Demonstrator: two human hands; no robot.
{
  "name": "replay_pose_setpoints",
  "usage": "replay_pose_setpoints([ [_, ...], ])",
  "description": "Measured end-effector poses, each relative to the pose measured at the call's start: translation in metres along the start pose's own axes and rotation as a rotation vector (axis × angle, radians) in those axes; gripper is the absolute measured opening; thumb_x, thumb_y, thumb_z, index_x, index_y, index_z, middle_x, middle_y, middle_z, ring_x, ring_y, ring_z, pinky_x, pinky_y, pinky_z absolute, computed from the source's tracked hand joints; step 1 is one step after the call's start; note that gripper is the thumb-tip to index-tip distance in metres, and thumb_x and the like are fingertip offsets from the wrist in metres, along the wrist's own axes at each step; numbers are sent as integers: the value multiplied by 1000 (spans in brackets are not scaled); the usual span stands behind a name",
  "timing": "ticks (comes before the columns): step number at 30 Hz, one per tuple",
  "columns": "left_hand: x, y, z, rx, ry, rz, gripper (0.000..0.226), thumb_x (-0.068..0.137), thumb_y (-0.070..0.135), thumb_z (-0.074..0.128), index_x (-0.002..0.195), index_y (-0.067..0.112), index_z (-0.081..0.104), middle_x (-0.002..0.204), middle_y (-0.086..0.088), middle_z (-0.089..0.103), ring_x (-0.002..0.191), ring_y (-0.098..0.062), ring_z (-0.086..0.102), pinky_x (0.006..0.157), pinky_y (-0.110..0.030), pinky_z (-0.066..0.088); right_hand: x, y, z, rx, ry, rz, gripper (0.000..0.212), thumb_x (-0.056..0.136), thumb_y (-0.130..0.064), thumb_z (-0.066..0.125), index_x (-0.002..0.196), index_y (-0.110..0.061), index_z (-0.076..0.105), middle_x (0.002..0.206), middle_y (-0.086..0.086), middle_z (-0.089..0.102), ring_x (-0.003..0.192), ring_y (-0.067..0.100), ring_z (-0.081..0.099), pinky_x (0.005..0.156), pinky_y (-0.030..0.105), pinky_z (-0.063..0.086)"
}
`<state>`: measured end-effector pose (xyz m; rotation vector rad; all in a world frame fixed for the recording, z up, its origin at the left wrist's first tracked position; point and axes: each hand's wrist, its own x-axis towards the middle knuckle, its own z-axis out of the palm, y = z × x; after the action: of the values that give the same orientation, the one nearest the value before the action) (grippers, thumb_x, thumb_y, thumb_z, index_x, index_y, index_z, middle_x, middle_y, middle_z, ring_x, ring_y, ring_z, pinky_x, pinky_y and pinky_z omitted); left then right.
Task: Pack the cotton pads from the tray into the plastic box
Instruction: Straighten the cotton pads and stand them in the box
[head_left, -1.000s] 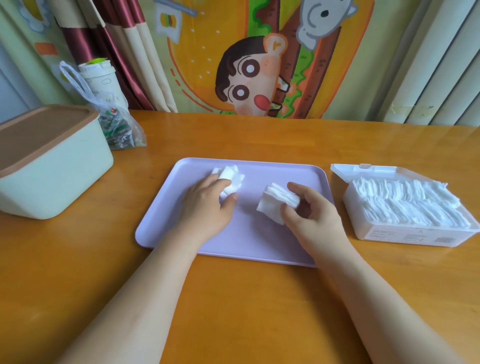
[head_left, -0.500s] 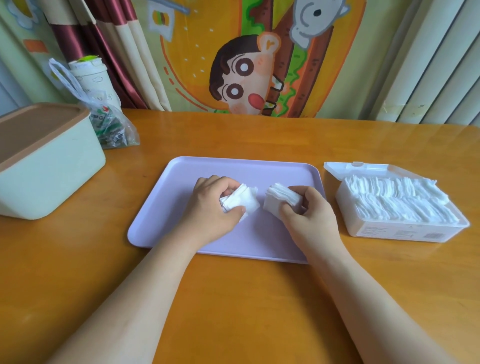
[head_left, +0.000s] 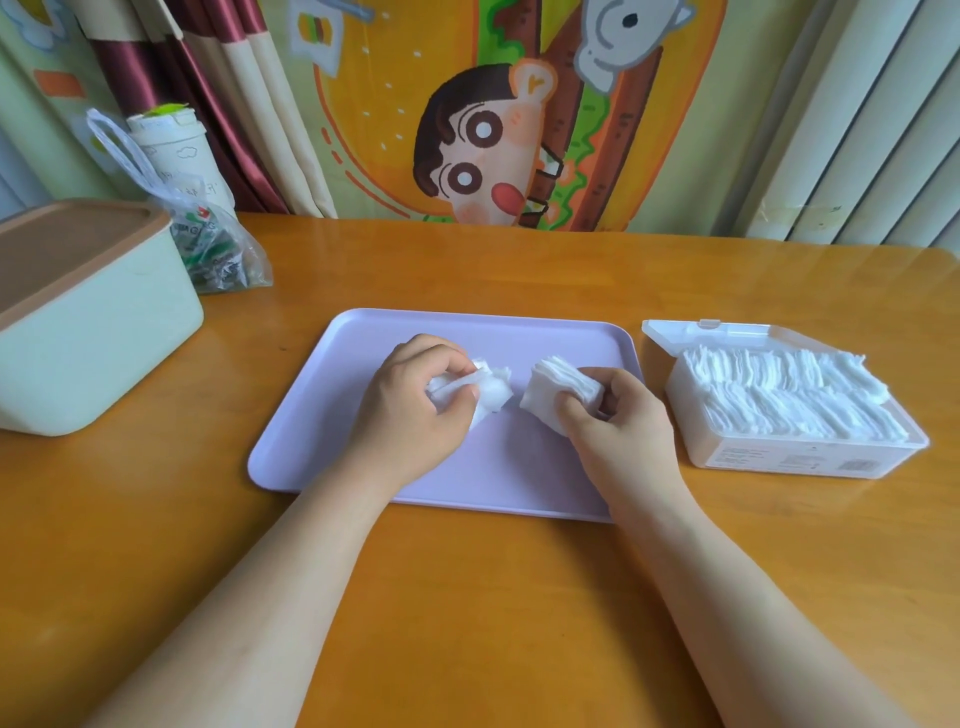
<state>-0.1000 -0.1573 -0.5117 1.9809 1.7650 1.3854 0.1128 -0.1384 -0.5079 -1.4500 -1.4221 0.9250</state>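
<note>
L hand (head_left: 410, 410) mid-tray, fingers curled tight round a crumpled bunch of cotton pads (head_left: 491, 389). R hand (head_left: 618, 421) just beside it at 3 o'clock, thumb & fingers clamped on a neater stack of pads (head_left: 550, 387). Small gap betw. the two lots, both low over the lilac tray (head_left: 363, 353); can't tell if they touch it. Open plastic box (head_left: 779, 457) sits at 3 o'clock of tray on the wooden table (head_left: 467, 597), holding rows of pads (head_left: 779, 389).

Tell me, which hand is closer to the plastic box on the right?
Right. The right hand, gripping a stack of cotton pads, is just left of the plastic box, apart from it. The left hand, holding more pads, is farther off over the tray's middle.
</note>
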Motion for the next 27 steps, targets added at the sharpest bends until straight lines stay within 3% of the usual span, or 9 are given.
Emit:
replay_pose_setpoints([
  [3,1,11,-8,-121,87,-92,11,83,19,65,93,20,69,103,17,70,102,-5,66,84,-28,56,0,0,-1,23,8,-5,14,92,-30,68,105,-30,70,88,-14,72,79,-2,65,68,22,46],
  [5,2,20,-11,-216,107,-166,11,85,20,65,94,24,69,97,20,71,94,-3,67,75,-20,54,0,0,1,56,17,-12,13,92,-29,68,105,-31,70,87,-14,72,78,-1,65,69,22,48],
  [9,0,28,-7,-319,48,-223,18,93,9,70,95,27,69,94,21,72,86,-4,67,71,-15,50,-2,-2,0,109,46,-36,17,93,-26,68,109,-30,69,93,-12,74,82,2,67,75,25,55],
  [12,-1,26,-6,-357,-37,-293,24,93,12,73,98,35,71,98,23,74,82,-7,68,69,-21,54,-2,-2,-1,149,55,-47,14,92,-23,69,105,-29,71,92,-13,75,83,4,69,77,28,56],
  [15,-1,25,-5,-499,-133,-367,47,87,11,78,117,46,69,107,16,73,96,-17,72,81,-35,61,0,-1,-1,178,49,-40,14,92,-23,72,104,-30,71,93,-16,76,86,2,71,79,26,56],
  [18,0,25,-2,-604,-176,-421,65,88,0,77,136,40,59,108,0,77,99,-22,73,88,-36,60,0,-2,-1,239,14,-14,21,92,-21,76,111,-27,72,95,-12,79,90,0,74,81,22,55],
  [23,0,27,-4,-694,-303,-445,42,93,-3,71,126,24,69,109,-6,80,98,-19,70,92,-38,54,0,-3,-4,332,-68,28,23,89,-11,81,110,-18,75,95,-6,82,92,8,78,80,21,58],
  [27,-4,26,2,-676,-298,-399,44,89,-7,75,122,21,70,116,-10,77,109,-26,74,94,-38,59,-2,-5,-4,254,-160,11,21,89,-6,77,104,-21,77,90,-8,82,88,7,78,77,19,57],
])
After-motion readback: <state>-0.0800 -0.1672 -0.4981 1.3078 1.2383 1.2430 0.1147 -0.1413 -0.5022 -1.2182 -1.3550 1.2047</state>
